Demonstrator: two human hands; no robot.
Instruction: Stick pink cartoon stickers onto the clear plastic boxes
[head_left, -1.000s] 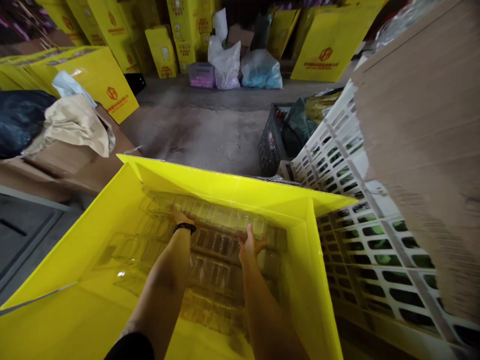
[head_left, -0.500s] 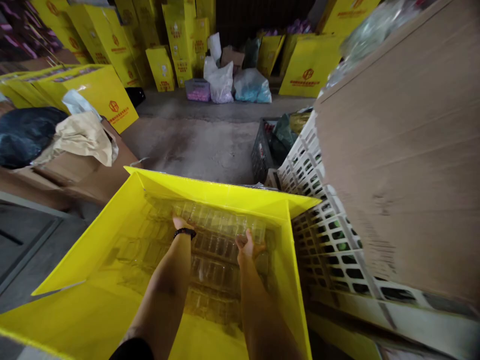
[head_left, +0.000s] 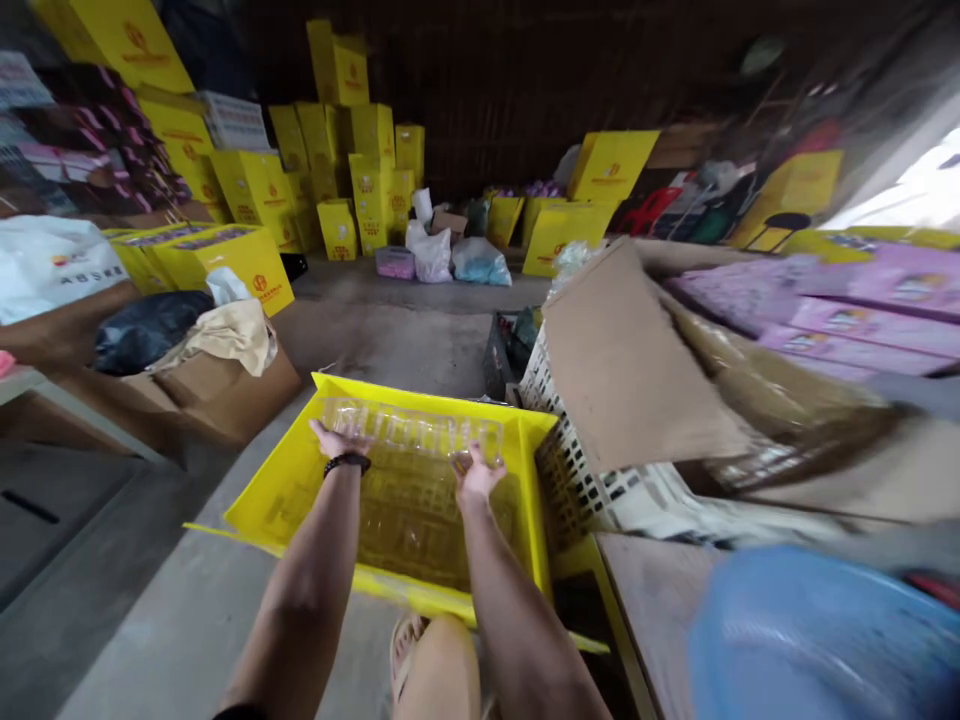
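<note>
A long row of clear plastic containers spans the space between my two hands, near the far rim of a yellow box. My left hand, with a dark beaded bracelet at the wrist, grips the row's left end. At the right end, my right hand has its fingers and thumb around the plastic. Below them, more clear containers lie inside the box, blurred and partly hidden by the held row and my forearms.
A white slatted crate with a cardboard flap stands close on the right, a blue rounded object nearer me. On the left sits a cardboard box holding bags. Several yellow cartons are stacked behind.
Both hands have lifted the row of containers from deeper in the box up toward its rim. My view has drawn back and tilted up, showing more of the room.
</note>
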